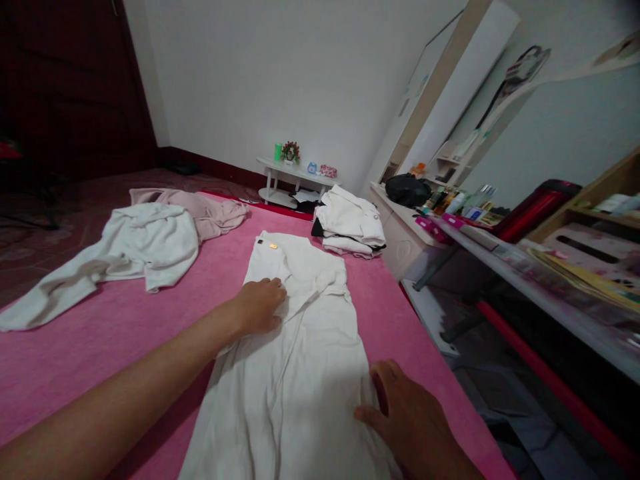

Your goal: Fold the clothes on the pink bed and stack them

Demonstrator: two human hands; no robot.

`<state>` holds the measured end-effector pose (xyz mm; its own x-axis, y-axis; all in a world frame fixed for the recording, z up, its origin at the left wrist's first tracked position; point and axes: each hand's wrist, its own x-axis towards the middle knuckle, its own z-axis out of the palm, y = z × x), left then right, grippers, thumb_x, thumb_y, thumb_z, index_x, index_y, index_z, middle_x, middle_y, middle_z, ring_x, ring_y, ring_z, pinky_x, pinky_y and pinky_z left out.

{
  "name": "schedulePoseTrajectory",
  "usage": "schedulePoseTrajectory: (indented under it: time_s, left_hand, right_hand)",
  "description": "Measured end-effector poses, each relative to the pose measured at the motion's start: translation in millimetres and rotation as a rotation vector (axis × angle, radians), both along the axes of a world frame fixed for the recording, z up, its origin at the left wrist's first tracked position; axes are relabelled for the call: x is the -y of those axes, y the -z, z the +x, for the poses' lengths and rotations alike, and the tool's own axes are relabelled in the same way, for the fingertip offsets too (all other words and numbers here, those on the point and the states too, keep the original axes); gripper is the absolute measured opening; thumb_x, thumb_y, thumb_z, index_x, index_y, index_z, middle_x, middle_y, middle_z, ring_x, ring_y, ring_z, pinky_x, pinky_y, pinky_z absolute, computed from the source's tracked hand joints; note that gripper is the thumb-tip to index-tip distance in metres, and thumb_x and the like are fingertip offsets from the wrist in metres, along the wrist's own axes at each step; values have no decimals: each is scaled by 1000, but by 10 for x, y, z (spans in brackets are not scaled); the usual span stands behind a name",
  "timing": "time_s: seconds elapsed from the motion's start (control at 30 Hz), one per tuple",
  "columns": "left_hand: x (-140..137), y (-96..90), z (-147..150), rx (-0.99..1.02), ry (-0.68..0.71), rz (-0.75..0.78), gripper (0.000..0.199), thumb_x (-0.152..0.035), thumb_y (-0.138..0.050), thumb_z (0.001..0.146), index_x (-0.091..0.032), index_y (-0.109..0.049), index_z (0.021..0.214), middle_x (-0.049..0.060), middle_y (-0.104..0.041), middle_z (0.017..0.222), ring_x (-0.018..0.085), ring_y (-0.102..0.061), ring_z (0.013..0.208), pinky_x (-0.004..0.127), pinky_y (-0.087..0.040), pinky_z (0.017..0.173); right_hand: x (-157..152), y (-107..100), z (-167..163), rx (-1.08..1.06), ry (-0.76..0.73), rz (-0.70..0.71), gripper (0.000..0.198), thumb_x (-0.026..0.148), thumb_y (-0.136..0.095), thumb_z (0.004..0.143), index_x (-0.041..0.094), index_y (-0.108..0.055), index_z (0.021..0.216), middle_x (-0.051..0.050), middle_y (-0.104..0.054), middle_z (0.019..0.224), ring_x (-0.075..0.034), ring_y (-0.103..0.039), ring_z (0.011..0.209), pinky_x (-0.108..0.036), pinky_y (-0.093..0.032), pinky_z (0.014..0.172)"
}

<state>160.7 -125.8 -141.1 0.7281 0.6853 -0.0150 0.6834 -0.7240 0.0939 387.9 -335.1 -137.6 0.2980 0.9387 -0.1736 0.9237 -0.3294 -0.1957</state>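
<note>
A long white garment [320,373] lies lengthwise on the pink bed cover [425,373], wrinkled across its middle. It has a dark label and a small yellow tag at its far left corner; whether it is a dress or trousers I cannot tell. My left hand [260,305] rests palm down on its upper left part, fingers stretched out and slightly bent. At the garment's lower right edge is my right hand [407,410], thumb and fingers apart, the thumb over the cloth. The near end of the garment runs out of view.
A folded clothes stack [350,220] sits at the bed's far right. A crumpled white top [150,240] and a pink garment [215,210] lie at far left. Beyond is a small white shelf [300,175]; a cluttered dressing table [500,247] stands on the right.
</note>
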Motion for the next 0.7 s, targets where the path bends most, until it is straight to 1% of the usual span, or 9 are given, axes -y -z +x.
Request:
schedulePoseTrajectory:
  time_s: [0.07, 0.17, 0.23, 0.3, 0.4, 0.47, 0.53, 0.6, 0.7]
  left_hand:
    - [-26, 17, 48, 22, -19, 29, 25, -24, -51, 71, -16, -66, 90, 15, -63, 101, 29, -61, 89, 36, -46, 67]
    - [-208, -21, 67, 189, -28, -89, 18, -26, -49, 72, -17, -64, 73, 10, -65, 82, 25, -62, 77, 32, -44, 63]
    - [-381, -101, 74, 380, -61, -268, 18, -30, -50, 71, -17, -60, 63, 6, -62, 66, 22, -61, 67, 30, -43, 59]
    - [-541, -225, 93, 625, -151, -496, 19, -32, -50, 69, -17, -56, 60, 3, -58, 57, 21, -59, 60, 28, -44, 53]
    - [-695, -475, 137, 1019, -290, -822, 20, -34, -50, 67, -16, -58, 67, 5, -61, 56, 23, -61, 59, 31, -49, 51]
    - [-748, -657, 145, 1229, -308, -946, 22, -33, -51, 66, -15, -60, 74, 7, -64, 60, 24, -63, 61, 33, -52, 55]
    - [-788, -823, 115, 1385, -295, -963, 25, -31, -50, 66, -13, -60, 80, 8, -65, 62, 24, -64, 62, 34, -54, 58]
    - [-835, -952, 37, 1484, -281, -915, 29, -29, -49, 67, -11, -61, 86, 8, -66, 66, 24, -65, 63, 34, -55, 59]
    - [-933, -1046, -159, 1548, -311, -822, 33, -27, -48, 68, -9, -61, 92, 8, -66, 68, 24, -66, 67, 33, -55, 60]
  right_hand:
    - [13, 85, 36, -47, 54, -14, 39, 37, -70, 66, 20, -61, 100, -6, -67, 96, -23, -62, 86, -29, -37, 71]
    - [49, 157, 69, -150, 48, -61, 21, 36, -66, 69, 19, -64, 82, -4, -68, 82, -20, -61, 74, -28, -36, 65]
    - [60, 205, 82, -239, 20, -35, 14, 32, -62, 71, 19, -63, 75, -3, -67, 77, -18, -58, 70, -26, -35, 62]
    - [56, 258, 93, -354, 16, 31, 11, 27, -58, 72, 17, -61, 76, -2, -65, 76, -16, -56, 69, -25, -35, 62]
    - [36, 291, 86, -546, 28, 134, 6, 24, -53, 72, 18, -52, 73, 2, -56, 67, -14, -51, 65, -22, -34, 58]
    - [20, 239, 39, -658, 16, 193, 10, 25, -52, 73, 20, -44, 70, 5, -47, 63, -11, -46, 62, -21, -33, 55]
    - [0, 132, -56, -744, 2, 217, 16, 26, -52, 74, 21, -38, 70, 6, -42, 62, -10, -43, 60, -20, -31, 54]
    - [-27, 16, -186, -811, -13, 199, 18, 27, -53, 74, 21, -36, 70, 7, -39, 61, -9, -40, 58, -19, -29, 53]
    - [-73, -68, -379, -899, -79, 146, 18, 28, -55, 74, 21, -40, 72, 7, -37, 61, -8, -36, 56, -19, -27, 51]
